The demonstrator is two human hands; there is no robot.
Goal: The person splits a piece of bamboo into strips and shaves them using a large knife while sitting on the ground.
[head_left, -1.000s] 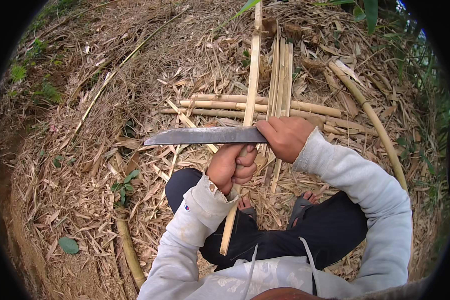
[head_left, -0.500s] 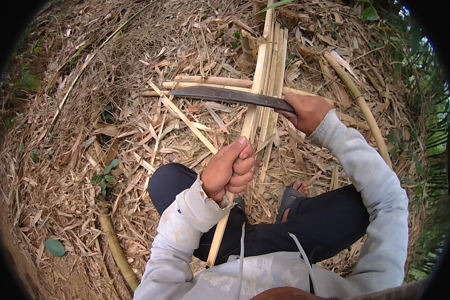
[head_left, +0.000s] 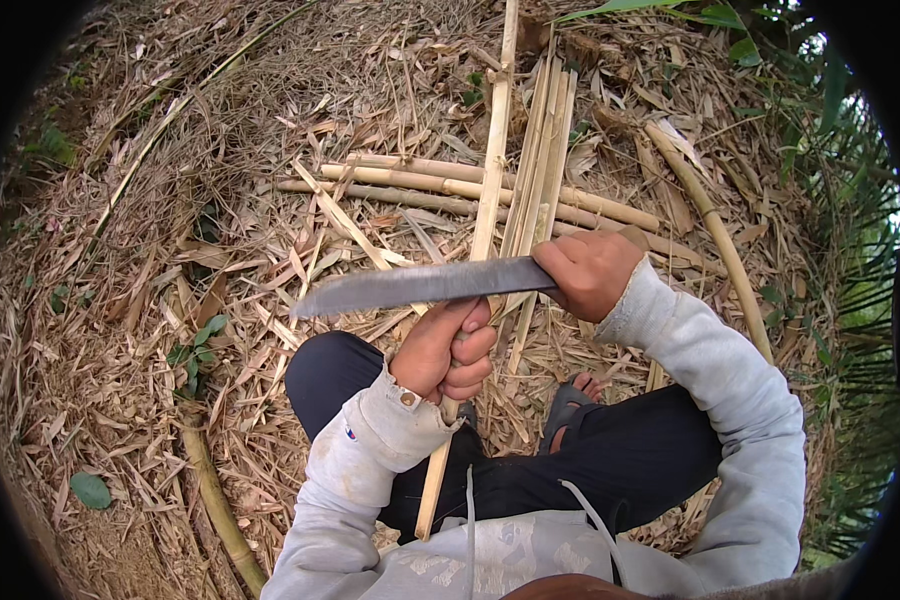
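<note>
I am looking down at my left hand (head_left: 445,350), which is gripping a long bamboo strip (head_left: 490,190) with all fingers curled tight around it, just above my knee. The strip is running from near my lap up across the middle of the ground toward its far edge, and its lower end is poking out below my fist beside my grey sleeve (head_left: 370,450).

My right hand (head_left: 588,272) is wrapping closed around the handle of a long knife (head_left: 420,285); the handle itself is hiding inside my fist. The grey blade is lying nearly level, pointing to my left, and it is crossing over the strip right above my left hand, close to my knuckles. Whether the edge is biting into the bamboo I cannot tell.

Just beside the strip, on its right, a bundle of thin split slats (head_left: 545,150) is lying roughly parallel to it. Several round bamboo poles (head_left: 420,180) are lying crosswise beneath them, toward the far middle of the ground. Dry leaf litter (head_left: 120,300) is covering everything around me. I am squatting in dark trousers, and a sandalled foot (head_left: 570,410) is showing between my knees.
</note>
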